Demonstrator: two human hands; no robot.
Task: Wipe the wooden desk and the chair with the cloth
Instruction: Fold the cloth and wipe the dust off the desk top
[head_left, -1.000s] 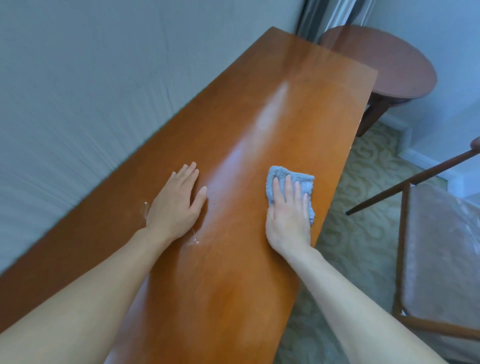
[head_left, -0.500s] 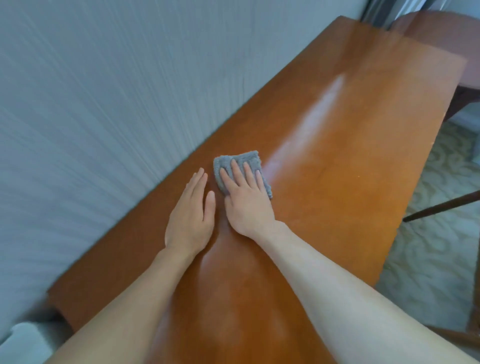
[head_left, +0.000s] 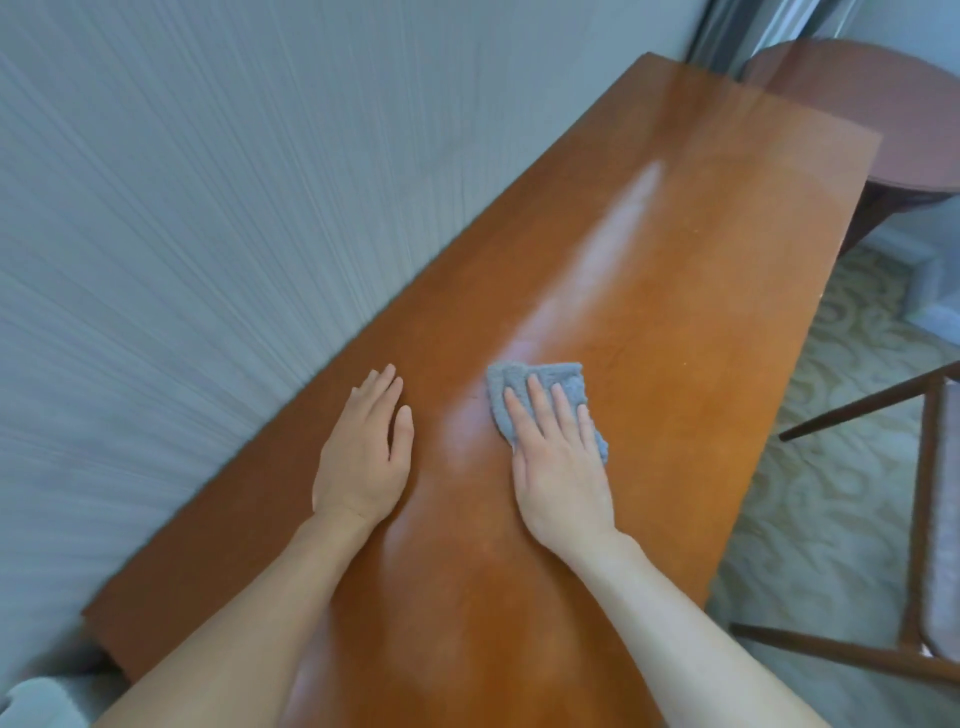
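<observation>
A long, glossy orange-brown wooden desk (head_left: 649, 270) runs from the near edge toward the far right, set against the wall. A folded grey cloth (head_left: 561, 382) lies on its middle. My right hand (head_left: 558, 462) presses flat on the cloth, fingers spread over it, covering its near half. My left hand (head_left: 363, 457) rests flat on the bare desk top, a little to the left of the cloth, holding nothing. The chair (head_left: 924, 519), with a dark wooden frame and a pale seat, stands at the right, off the desk.
A grey textured wall (head_left: 208, 208) borders the desk on the left. A round dark wooden table (head_left: 883, 114) stands beyond the desk's far end. Patterned carpet (head_left: 831, 415) lies between desk and chair.
My right hand slid the cloth from the desk's right edge to beside my left hand, then back right toward the middle. My left hand stayed flat on the desk.
</observation>
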